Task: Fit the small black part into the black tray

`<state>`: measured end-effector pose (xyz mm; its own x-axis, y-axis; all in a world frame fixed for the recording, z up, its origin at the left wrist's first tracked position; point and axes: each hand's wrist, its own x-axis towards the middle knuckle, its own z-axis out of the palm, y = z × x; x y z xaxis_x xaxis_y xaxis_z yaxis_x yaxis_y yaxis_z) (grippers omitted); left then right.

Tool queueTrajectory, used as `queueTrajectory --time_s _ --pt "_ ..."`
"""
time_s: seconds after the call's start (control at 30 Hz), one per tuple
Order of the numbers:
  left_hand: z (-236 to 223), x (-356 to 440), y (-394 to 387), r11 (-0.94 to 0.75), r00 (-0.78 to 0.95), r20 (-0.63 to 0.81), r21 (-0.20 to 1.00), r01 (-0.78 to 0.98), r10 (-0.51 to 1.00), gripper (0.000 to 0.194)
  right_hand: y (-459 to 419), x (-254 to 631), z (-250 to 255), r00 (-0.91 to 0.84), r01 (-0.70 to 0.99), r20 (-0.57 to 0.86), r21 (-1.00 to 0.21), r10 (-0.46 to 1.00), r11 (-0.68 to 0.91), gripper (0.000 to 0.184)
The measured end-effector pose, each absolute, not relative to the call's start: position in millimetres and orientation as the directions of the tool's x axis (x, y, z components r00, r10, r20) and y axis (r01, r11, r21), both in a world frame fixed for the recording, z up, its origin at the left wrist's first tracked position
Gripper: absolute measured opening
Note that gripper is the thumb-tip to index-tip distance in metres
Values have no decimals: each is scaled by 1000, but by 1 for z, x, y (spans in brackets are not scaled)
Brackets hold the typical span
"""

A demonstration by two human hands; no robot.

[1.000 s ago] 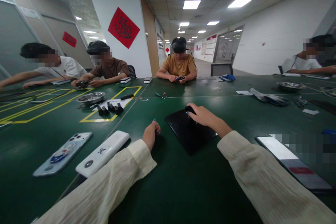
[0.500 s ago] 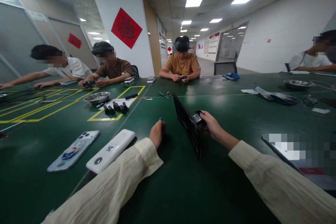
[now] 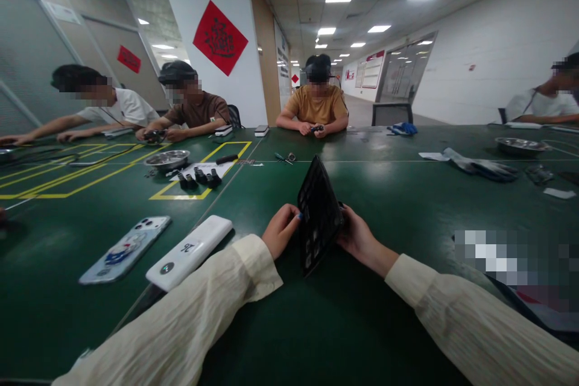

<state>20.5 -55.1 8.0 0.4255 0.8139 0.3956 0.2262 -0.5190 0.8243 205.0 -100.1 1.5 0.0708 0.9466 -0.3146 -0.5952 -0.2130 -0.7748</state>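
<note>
A black square panel [image 3: 316, 223] is held up on edge, tilted, above the green table. Its broad face, with several recessed shapes, is turned to my left. My right hand [image 3: 359, 238] is closed round the black block on the panel's back; the panel hides most of its fingertips. On the other side my left hand [image 3: 281, 229] has its bent fingers and thumb at the panel's left edge. Left of my forearm lie a white power bank [image 3: 190, 253] marked 26 and a phone in a picture case [image 3: 126, 250].
Across the green table [image 3: 266, 332] sit several people at work. To the left are a metal bowl [image 3: 167, 160] and black cylindrical parts [image 3: 199, 178] within yellow tape. At right lie gloves [image 3: 479, 166], another metal bowl [image 3: 522, 145] and a partly blurred flat device [image 3: 529, 301].
My right hand has lifted the black panel from lying flat and turned it upright. My left hand, apart from it before, has moved right to the panel's edge.
</note>
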Motion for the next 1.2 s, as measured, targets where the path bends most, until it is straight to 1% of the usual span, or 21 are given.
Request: queueTrajectory --time_s 0.17,0.4,0.67,0.9,1.2 --pt "0 19 -47 -501 424 386 842 202 819 17 -101 205 1 11 -549 -260 -808 966 -211 14" --pt "-4 19 -44 -450 432 331 868 209 839 18 -100 204 1 67 -542 -311 -809 948 -227 19" --pt "-5 20 -43 -400 419 298 898 181 858 21 -98 206 -5 21 -523 -237 -831 971 -191 25" --pt "-4 19 -43 -395 427 296 905 161 854 20 -98 206 -5 34 -518 -253 -832 967 -199 25" --pt "-2 19 -45 -421 415 318 888 184 852 19 -100 206 -4 44 -498 -221 -850 974 -170 24"
